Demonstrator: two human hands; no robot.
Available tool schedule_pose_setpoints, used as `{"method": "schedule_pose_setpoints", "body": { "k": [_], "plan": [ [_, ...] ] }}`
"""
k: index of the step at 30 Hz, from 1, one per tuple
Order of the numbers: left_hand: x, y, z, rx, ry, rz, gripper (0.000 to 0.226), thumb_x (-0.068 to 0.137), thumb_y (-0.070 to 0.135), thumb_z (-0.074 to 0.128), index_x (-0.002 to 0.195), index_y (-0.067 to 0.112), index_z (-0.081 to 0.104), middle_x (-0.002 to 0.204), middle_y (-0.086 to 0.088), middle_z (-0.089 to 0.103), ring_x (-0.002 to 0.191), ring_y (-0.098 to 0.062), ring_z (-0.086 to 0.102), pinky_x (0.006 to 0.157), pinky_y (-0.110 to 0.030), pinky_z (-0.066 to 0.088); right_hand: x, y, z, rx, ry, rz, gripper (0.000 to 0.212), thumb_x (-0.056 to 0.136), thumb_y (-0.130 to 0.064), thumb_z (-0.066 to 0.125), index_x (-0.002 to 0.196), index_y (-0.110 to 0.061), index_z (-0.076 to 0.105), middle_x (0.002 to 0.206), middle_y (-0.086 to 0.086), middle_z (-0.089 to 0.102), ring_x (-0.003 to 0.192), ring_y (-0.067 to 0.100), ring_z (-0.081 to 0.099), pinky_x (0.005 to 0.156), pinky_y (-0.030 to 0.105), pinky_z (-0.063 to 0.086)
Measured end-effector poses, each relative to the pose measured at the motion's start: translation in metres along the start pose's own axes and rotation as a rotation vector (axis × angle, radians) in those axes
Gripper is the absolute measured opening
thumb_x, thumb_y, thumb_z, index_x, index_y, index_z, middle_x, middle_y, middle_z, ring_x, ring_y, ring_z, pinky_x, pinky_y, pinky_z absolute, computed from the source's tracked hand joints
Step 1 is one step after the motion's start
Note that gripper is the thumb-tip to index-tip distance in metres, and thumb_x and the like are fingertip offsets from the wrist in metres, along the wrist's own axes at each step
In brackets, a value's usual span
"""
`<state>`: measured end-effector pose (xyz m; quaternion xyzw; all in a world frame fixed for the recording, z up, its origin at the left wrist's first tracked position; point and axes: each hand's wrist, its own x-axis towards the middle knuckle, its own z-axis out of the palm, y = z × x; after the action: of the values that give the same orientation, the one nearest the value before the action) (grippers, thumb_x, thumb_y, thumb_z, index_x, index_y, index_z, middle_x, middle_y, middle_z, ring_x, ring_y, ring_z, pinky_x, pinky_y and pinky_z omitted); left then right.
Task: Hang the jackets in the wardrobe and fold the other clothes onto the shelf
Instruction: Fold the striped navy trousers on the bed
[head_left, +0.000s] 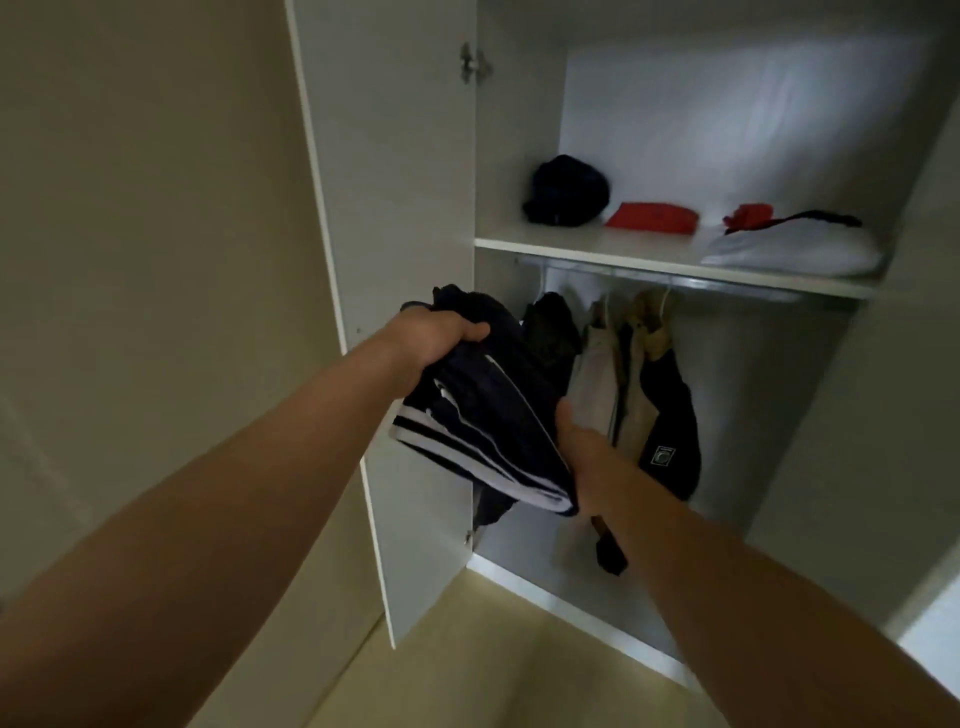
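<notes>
From the head view, the wardrobe stands open before me, its left door (405, 260) swung out toward me. On the shelf (613, 254) lie three things in a row: a black bundle (566, 192) at the left, a flat red folded piece (652, 215) just beside it, and a white garment (795, 249) with red and black trim at the right. Under the shelf runs the rail (727, 285), and three jackets hang from it close together: a black jacket (550, 327) at the left, a beige jacket (597, 374) in the middle, and a dark jacket (670, 415) with a small square patch at the right. Pale floor (493, 665) shows below the wardrobe's bottom edge.

I hold the dark striped garment (483, 415), folded, in front of the hanging space and below the level of the shelf; it covers part of the black jacket and the door's inner edge. My left hand (441, 338) grips its upper left end, fingers curled over the top of the cloth. My right hand (576, 431) holds the lower right edge, the thumb lying along the fabric; the other fingers are hidden beneath it, so I cannot tell how they lie. The white stripes run along the lower fold, between my two hands
</notes>
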<state>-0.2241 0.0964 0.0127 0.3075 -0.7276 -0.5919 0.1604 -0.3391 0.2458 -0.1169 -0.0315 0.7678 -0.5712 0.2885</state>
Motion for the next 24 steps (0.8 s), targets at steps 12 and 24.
{"method": "schedule_pose_setpoints", "body": {
  "k": [12, 24],
  "plan": [
    [0.186, 0.093, 0.007, -0.374, -0.31, 0.071, 0.026, 0.091, 0.027, 0.072, 0.109, 0.008, 0.07, 0.089, -0.012, 0.077, 0.068, -0.027, 0.075, 0.053, -0.034, 0.059, 0.101, -0.191, -0.104, 0.233, -0.013, -0.137, 0.046, 0.09, -0.03, 0.07, 0.129, -0.007, 0.062, 0.112, 0.014, 0.075, 0.099, 0.033, 0.074, 0.078, 0.044, 0.06],
    [0.378, 0.145, 0.089, -0.528, -0.283, 0.144, 0.039, 0.091, 0.034, 0.073, 0.122, 0.011, 0.067, 0.102, -0.01, 0.077, 0.084, -0.027, 0.076, 0.06, -0.034, 0.06, 0.279, -0.324, -0.16, 0.125, 0.175, -0.451, 0.019, 0.092, -0.011, 0.067, 0.108, -0.001, 0.071, 0.1, 0.02, 0.075, 0.086, 0.035, 0.072, 0.081, 0.049, 0.061]
  ]
}}
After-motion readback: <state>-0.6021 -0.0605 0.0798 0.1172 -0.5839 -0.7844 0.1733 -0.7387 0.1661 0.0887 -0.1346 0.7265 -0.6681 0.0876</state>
